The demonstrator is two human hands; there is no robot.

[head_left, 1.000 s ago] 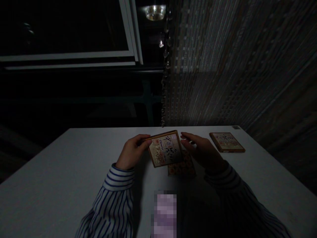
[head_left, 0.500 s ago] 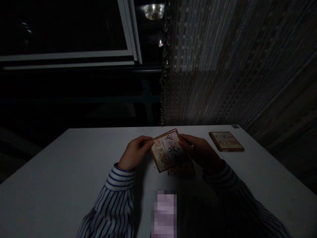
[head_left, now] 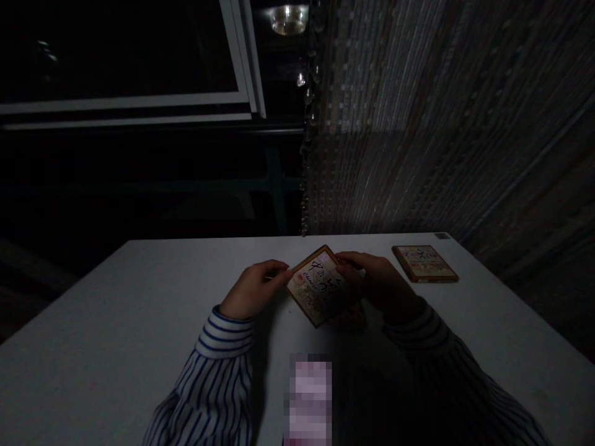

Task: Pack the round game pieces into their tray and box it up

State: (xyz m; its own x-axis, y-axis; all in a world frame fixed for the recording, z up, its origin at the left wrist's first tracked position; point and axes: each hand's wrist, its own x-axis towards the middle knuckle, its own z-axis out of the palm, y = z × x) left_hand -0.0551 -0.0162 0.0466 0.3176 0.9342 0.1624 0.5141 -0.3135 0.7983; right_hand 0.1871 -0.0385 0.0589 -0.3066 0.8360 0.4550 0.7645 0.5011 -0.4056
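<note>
A flat square printed case (head_left: 315,290) is held tilted above the table, its corners turned diamond-wise. Its pale front has a brown border, dark Chinese characters and the word "Chinese". My left hand (head_left: 255,288) pinches the left corner between thumb and fingers. On the opposite side, my right hand (head_left: 377,280) grips the upper right edge, thumb on the front. Beneath the case, partly hidden, a dark reddish-brown patterned piece (head_left: 351,318) shows; whether it lies on the table I cannot tell. The shadow of my right hand darkens the case's lower right.
A similar square case (head_left: 425,264) lies on the white table (head_left: 102,328) at the far right. A small dark patch (head_left: 442,236) marks the far right corner. A string curtain (head_left: 395,124) hangs behind. Something pinkish and pixelated (head_left: 310,399) is at the near edge.
The case has turned in my hands, its lower corner swinging to the right and slightly down. My left hand has shifted a little with it, and the grip of both hands stays.
</note>
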